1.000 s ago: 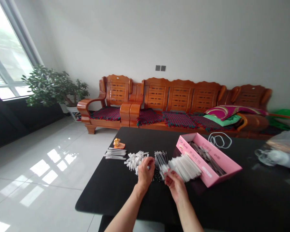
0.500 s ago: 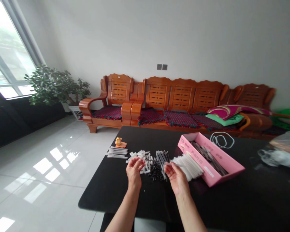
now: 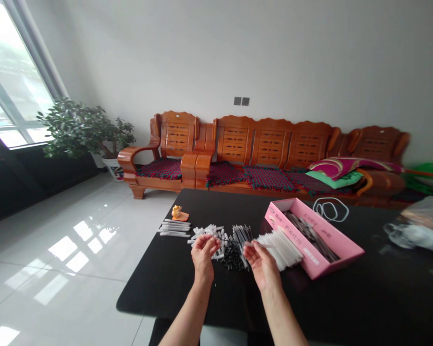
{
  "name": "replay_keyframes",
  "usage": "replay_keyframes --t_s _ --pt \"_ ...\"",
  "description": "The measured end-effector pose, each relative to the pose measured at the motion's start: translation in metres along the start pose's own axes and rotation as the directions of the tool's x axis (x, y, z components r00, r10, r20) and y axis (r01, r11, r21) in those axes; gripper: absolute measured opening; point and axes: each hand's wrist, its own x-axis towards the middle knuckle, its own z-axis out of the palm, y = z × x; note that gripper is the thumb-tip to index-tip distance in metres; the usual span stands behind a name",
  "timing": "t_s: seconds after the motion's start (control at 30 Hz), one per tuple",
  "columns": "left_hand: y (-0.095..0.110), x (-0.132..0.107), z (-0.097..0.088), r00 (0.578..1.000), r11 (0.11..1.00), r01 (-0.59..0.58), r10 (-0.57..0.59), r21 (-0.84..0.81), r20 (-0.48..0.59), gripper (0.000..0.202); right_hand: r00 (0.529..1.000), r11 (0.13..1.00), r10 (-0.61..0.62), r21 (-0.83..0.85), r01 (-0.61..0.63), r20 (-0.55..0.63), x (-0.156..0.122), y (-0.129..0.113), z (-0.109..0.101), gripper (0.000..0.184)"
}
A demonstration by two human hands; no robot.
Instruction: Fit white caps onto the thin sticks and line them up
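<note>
My left hand (image 3: 204, 252) pinches one end of a thin dark pen refill (image 3: 226, 241), which points across toward the other hand. Between the thumb and fingers of my right hand (image 3: 260, 259) is a whitish pen barrel (image 3: 265, 246). The refill's right end comes close to the barrel; I cannot tell whether it is inside. Below and behind the hands lie white caps (image 3: 219, 230), small black plugs (image 3: 232, 258), a bundle of dark refills (image 3: 242, 232) and a row of translucent barrels (image 3: 286, 247).
A pink box (image 3: 340, 240) holding grey pens (image 3: 312, 233) stands at right on the black table (image 3: 158, 283). Several grey-white pens (image 3: 175, 228) lie at left by a small yellow duck figure (image 3: 178, 211). White loops (image 3: 331, 207) and a plastic bag (image 3: 425, 216) are farther right.
My left hand has shifted slightly right, bringing the refill and the barrel a little closer together. My right hand has hardly moved.
</note>
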Motion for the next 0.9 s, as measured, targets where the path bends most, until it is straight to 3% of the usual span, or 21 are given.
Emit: replay_keyframes --t_s 0.43,0.73,0.9 --pt "-0.003 -0.010 0.012 0.998 0.999 -0.012 0.010 0.045 0.057 0.029 1.000 1.000 -0.001 -0.018 0.001 -0.001 -0.002 0.004 0.007 0.025" --pt "-0.016 -0.022 0.012 0.958 0.929 -0.109 0.003 0.355 0.288 0.026 1.000 1.000 0.024 -0.017 -0.024 0.000 -0.004 0.006 0.015 0.030" --pt "-0.015 -0.021 0.013 0.931 0.903 -0.114 -0.048 0.413 0.362 0.024 0.994 0.994 0.106 -0.030 -0.106 0.016 -0.005 0.008 0.014 0.026"
